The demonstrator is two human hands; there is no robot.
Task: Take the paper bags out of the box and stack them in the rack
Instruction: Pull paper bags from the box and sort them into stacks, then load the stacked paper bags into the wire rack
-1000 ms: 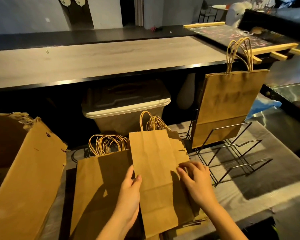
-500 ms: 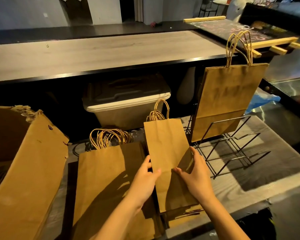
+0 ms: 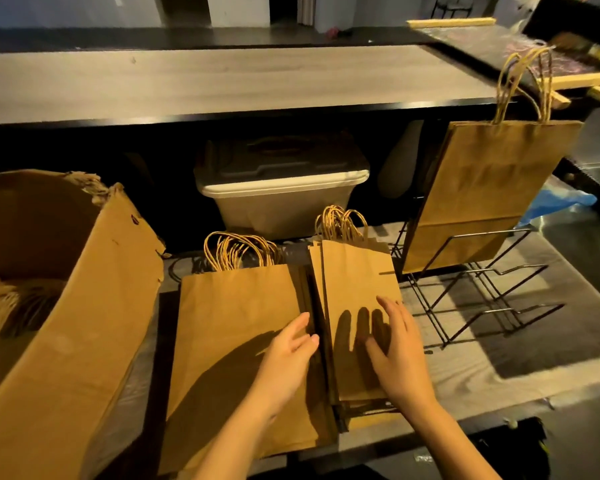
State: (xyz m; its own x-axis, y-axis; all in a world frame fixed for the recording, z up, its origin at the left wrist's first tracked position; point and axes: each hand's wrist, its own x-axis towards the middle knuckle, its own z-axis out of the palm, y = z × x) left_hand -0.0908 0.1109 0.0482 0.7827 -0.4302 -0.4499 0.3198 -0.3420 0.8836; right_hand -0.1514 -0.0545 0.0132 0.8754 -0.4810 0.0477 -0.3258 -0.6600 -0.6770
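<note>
Two flat piles of brown paper bags lie on the counter: a wide pile (image 3: pixel 236 327) on the left and a narrower pile (image 3: pixel 355 278) on the right, twisted handles pointing away from me. My left hand (image 3: pixel 288 358) rests with straight fingers at the gap between the piles. My right hand (image 3: pixel 395 351) hovers over or lies flat on the narrow pile, fingers spread. A black wire rack (image 3: pixel 478 292) stands to the right with large bags (image 3: pixel 489 188) upright in its rear slot. The open cardboard box (image 3: pixel 73 323) at left holds more bags.
A lidded plastic bin (image 3: pixel 281 188) sits under the long wooden countertop (image 3: pixel 222 77) behind the piles. Blue plastic (image 3: pixel 558 202) lies behind the rack. The counter's front edge runs just below my wrists.
The narrow bag my hands held raised now lies flat on the right pile. Both hands have let go and opened over the piles.
</note>
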